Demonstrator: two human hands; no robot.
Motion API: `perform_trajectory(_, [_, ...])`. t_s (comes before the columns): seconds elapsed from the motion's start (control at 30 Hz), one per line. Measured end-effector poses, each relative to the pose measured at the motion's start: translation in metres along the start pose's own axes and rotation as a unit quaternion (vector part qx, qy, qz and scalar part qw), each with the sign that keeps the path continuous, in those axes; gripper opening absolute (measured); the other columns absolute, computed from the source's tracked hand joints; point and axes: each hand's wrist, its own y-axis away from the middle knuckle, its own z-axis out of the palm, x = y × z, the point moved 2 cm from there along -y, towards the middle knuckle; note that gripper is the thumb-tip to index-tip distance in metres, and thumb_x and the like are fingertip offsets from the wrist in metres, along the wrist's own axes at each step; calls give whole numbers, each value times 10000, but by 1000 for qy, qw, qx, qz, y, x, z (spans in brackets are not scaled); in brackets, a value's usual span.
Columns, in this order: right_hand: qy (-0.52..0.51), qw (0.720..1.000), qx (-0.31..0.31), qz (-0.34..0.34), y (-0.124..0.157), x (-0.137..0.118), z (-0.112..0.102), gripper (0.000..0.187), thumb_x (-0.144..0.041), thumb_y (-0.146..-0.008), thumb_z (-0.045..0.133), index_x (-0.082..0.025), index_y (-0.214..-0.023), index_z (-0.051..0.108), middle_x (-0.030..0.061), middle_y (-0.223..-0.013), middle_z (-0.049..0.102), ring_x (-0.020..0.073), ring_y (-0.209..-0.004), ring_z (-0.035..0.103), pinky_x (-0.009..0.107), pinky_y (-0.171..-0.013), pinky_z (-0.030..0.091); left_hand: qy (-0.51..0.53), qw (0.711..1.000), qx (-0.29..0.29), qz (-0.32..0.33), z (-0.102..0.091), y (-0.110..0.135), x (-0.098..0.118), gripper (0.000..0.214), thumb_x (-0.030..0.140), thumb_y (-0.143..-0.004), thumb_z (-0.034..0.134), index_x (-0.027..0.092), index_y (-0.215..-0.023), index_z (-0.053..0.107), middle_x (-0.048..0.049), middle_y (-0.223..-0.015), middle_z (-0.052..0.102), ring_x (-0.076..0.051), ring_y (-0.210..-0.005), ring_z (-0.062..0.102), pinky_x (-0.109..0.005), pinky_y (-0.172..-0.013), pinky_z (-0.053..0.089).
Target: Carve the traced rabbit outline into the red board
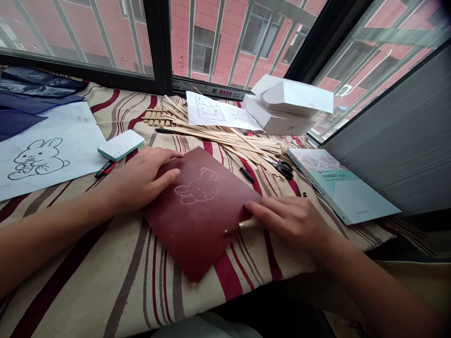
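A dark red square board (204,234) lies turned cornerwise on the striped cloth, with the pale outline of a rabbit on its upper half. My left hand (141,176) grips its left edge, thumb over the surface and forefinger along the upper side. At the board's right corner, my right hand (289,220) is closed around a thin carving tool (241,226). The tool's metal tip points left, over the lower right edge; whether it touches the board I cannot tell. Most of its handle is hidden under my fingers.
White paper with a rabbit drawing (38,157), a white-and-green block (121,144) and markers (105,169) are at left. Behind the board are wooden strips (225,136), a printed sheet (218,112), a black-handled tool (246,174), scissors (283,169) and a white box (285,119). A book (345,185) lies right.
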Motion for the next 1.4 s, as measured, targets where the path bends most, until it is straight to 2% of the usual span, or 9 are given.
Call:
perform_trajectory(0.2, [17, 997, -77, 23, -13, 42, 26, 232, -259, -1124, 503, -185, -1166, 719, 19, -843, 779, 148, -664, 681, 291, -565, 302, -24, 999, 14, -25, -2, -5, -9, 682, 592, -966, 375, 164, -1423, 645, -148, -1414, 710, -377, -1301, 628, -563, -1174, 487])
perform_trajectory(0.33, [-17, 990, -107, 87, -16, 56, 38, 214, -277, -1106, 535, -188, -1170, 719, 43, -1026, 845, 172, -771, 760, 276, -606, 384, -42, 998, -18, -42, 0, -4, -8, 668, 553, -950, 380, 141, -1409, 638, -170, -1421, 694, -386, -1321, 612, -586, -1185, 467])
perform_trajectory(0.47, [-129, 973, -139, 132, -15, 60, 33, 262, -299, -1083, 524, -198, -1243, 705, 78, -1097, 838, 212, -895, 785, 297, -721, 489, -59, 997, -20, -37, 3, -1, -6, 638, 547, -953, 380, 140, -1364, 650, -190, -1402, 674, -393, -1326, 594, -597, -1197, 448])
perform_trajectory(0.6, [-174, 961, -121, 177, -22, 64, 15, 342, -338, -1105, 450, -190, -1208, 741, 106, -1120, 824, 239, -968, 779, 327, -795, 520, -77, 997, -3, -25, 7, 1, -10, 639, 574, -973, 358, 160, -1361, 651, -189, -1353, 665, -380, -1272, 613, -576, -1168, 472])
perform_trajectory(0.73, [-164, 953, -142, 210, -36, 60, 4, 356, -343, -1084, 483, -200, -1241, 769, 89, -1036, 843, 243, -878, 773, 332, -748, 496, -78, 997, 11, -1, 12, 2, -14, 627, 586, -997, 348, 187, -1376, 649, -157, -1362, 651, -342, -1246, 617, -540, -1160, 482])
perform_trajectory(0.87, [-164, 945, -173, 226, -50, 48, 3, 368, -310, -1061, 528, -230, -1318, 780, 72, -1013, 855, 226, -809, 765, 315, -691, 467, -86, 996, 14, 21, 17, 3, -16, 642, 599, -1018, 342, 192, -1418, 636, -162, -1528, 565, -374, -1411, 522, -578, -1241, 410])
perform_trajectory(1.0, [-152, 933, -217, 242, -59, 40, 4, 396, -280, -1055, 536, -246, -1366, 779, 71, -1086, 862, 245, -856, 793, 326, -699, 512, -66, 997, 10, 47, 17, 3, -14, 655, 603, -1026, 336, 194, -1445, 629, -145, -1654, 482, -359, -1564, 404, -552, -1326, 323])
perform_trajectory(1.17, [-145, 934, -230, 230, -63, 34, 4, 437, -318, -1087, 492, -246, -1442, 736, 73, -1306, 808, 301, -1096, 807, 381, -830, 605, -39, 998, -52, 7, 15, 1, -8, 722, 610, -995, 342, 166, -1507, 593, -141, -1729, 412, -366, -1605, 374, -551, -1342, 311])
perform_trajectory(1.4, [-106, 945, -236, 201, -65, 30, 2, 444, -295, -1096, 468, -239, -1455, 724, 87, -1259, 826, 295, -1045, 818, 375, -794, 613, -38, 996, -79, -31, 16, 1, -5, 800, 632, -959, 322, 132, -1544, 542, -159, -1753, 373, -379, -1626, 350, -555, -1363, 272])
